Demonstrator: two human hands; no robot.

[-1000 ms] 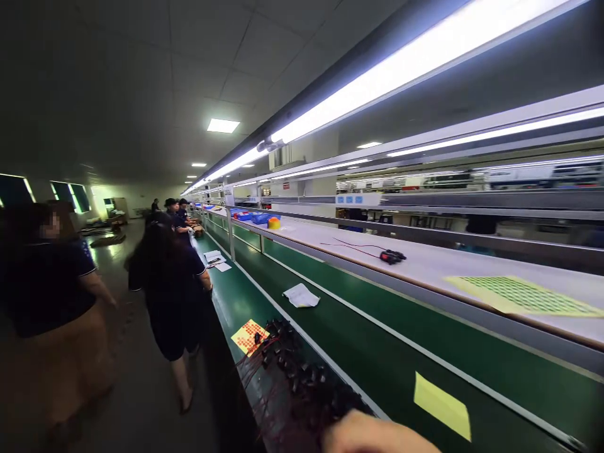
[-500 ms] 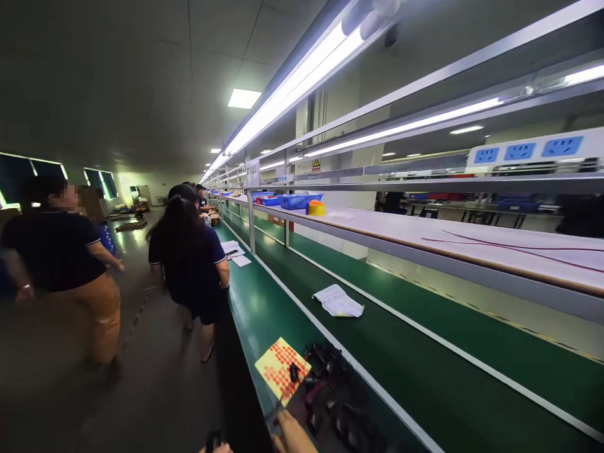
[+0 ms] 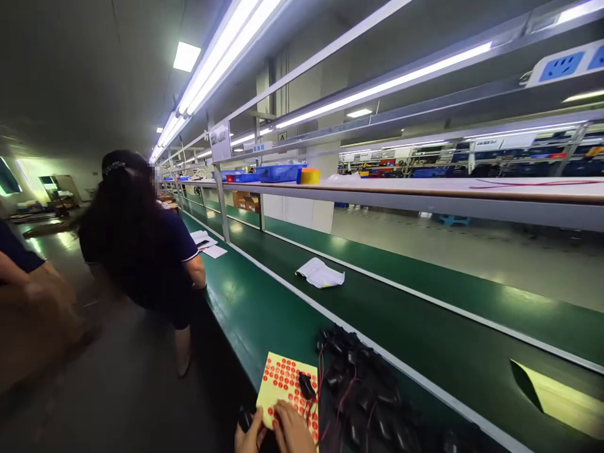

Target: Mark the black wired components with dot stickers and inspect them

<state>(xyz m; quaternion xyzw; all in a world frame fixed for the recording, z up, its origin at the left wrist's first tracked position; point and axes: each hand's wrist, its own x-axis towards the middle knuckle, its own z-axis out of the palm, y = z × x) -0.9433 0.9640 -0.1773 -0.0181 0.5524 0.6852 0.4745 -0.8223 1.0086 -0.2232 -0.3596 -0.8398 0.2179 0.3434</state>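
Note:
My left hand (image 3: 250, 434) is closed on a small black plastic part (image 3: 244, 418) at the bench's near edge. Beside it, my right hand (image 3: 293, 430) rests over a yellow sheet of round red stickers (image 3: 277, 390), fingertips bent together against its surface. Whatever lies between those fingertips is too small to make out. Another black part (image 3: 306, 385) with thin red wire lies on the sheet. Just right of the sheet is a heap of black parts with red and dark wires (image 3: 363, 384).
A crumpled white paper (image 3: 321, 273) lies on the green belt (image 3: 406, 321). Papers (image 3: 213, 250) rest farther along the green bench. Blue baskets (image 3: 280, 173) and yellow tape (image 3: 310, 176) stand on the upper shelf (image 3: 406, 190). A co-worker (image 3: 141, 251) leans on the bench at left; another person's arm (image 3: 19, 270) is farther left.
My view has turned right and nearer. Both hands have come further into view, with the right hand now on the sticker sheet. The people at left have shifted toward the left edge.

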